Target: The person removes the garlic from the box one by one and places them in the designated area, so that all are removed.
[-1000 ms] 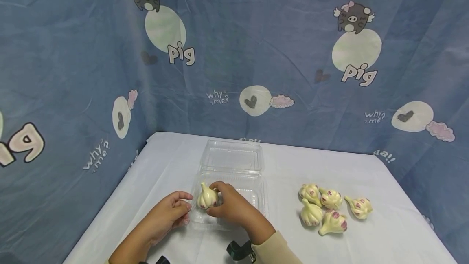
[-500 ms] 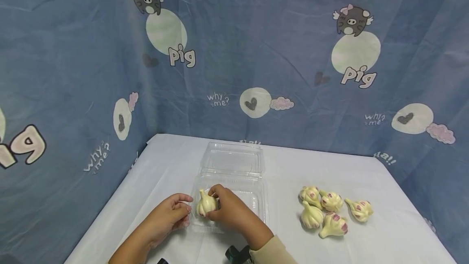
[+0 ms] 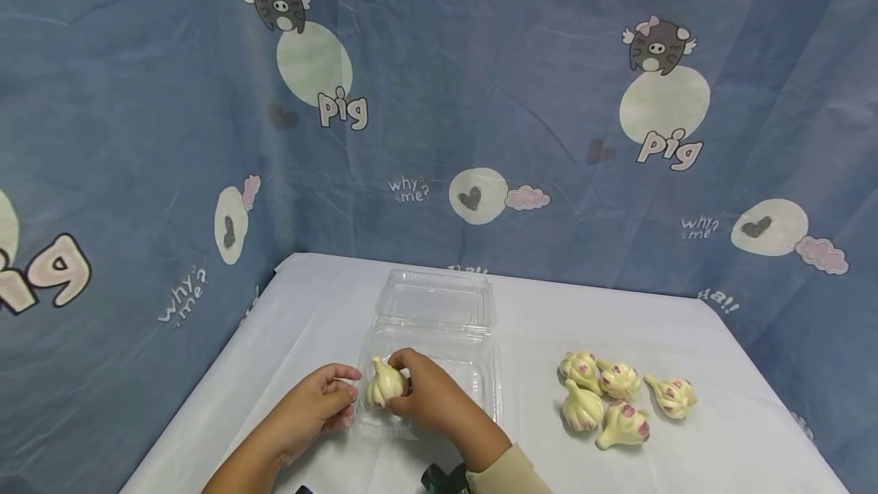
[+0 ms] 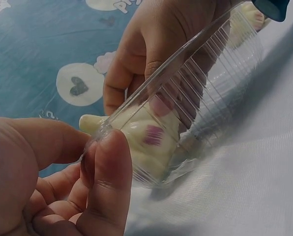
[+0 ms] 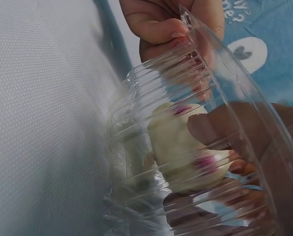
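Note:
A clear plastic clamshell container lies on the white cloth with its lid folded back. My left hand pinches the near-left rim of its base between thumb and fingers, plain in the left wrist view. Inside the base, at the left side, my right hand grips a garlic bulb between thumb and fingers. The bulb is cream with purple marks and its stem points up in the head view. Through the ribbed wall, the right wrist view shows the bulb low in the container.
Several more garlic bulbs lie grouped on the white cloth to the right, one slightly apart. Behind the table hangs a blue curtain with pig prints. A dark green wrist device sits by the right sleeve.
My right hand has lowered the garlic bulb slightly toward the near left of the container base. The left hand stays at the rim. The head view has shifted a little.

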{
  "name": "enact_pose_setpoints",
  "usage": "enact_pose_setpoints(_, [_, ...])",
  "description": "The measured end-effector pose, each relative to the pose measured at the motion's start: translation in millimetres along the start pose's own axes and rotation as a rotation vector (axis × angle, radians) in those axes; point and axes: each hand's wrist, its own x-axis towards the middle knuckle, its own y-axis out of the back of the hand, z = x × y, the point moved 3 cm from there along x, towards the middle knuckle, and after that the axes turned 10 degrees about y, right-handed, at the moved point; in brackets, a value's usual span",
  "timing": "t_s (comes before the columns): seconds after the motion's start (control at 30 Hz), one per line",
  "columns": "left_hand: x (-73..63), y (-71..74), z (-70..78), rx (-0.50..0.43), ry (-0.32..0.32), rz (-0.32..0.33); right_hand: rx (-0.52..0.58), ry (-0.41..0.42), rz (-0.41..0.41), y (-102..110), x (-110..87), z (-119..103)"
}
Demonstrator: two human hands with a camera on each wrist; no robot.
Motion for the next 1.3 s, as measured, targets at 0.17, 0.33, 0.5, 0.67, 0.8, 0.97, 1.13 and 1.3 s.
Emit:
enact_pose_setpoints(0.17, [1.5,0.5,-1.1,0.001,-0.004,-0.001,-0.003,0.003,0.001,0.4,0.0,-0.2])
enact_pose_setpoints(0.33, [1.5,0.8,-1.5,0.005,-0.003,0.005,-0.057,0.019,0.017,2.3,-0.4,-2.1])
enact_pose_setpoints(0.5, [0.8,0.5,-1.4,0.005,-0.002,0.027,-0.075,0.038,0.028,4.7,-0.5,-4.7])
enact_pose_setpoints(0.67, [2.1,0.7,-2.0,0.01,-0.005,0.037,-0.039,0.037,0.023,7.3,-2.9,-8.3])
enact_pose_setpoints(0.8, [2.7,0.6,-2.1,0.014,-0.011,0.033,-0.022,0.04,0.02,9.0,-5.0,-10.5])
enact_pose_setpoints(0.97, [1.2,0.7,-3.9,0.012,-0.007,0.033,-0.016,0.053,0.024,10.7,-7.2,-11.8])
enact_pose_setpoints(1.13, [2.5,1.4,-5.4,0.009,0.005,0.038,0.022,0.052,0.047,14.4,-12.4,-9.6])
enact_pose_setpoints(1.3, [3.6,2.8,-3.0,0.018,-0.006,0.041,0.056,0.074,0.066,18.4,-17.9,-7.0])
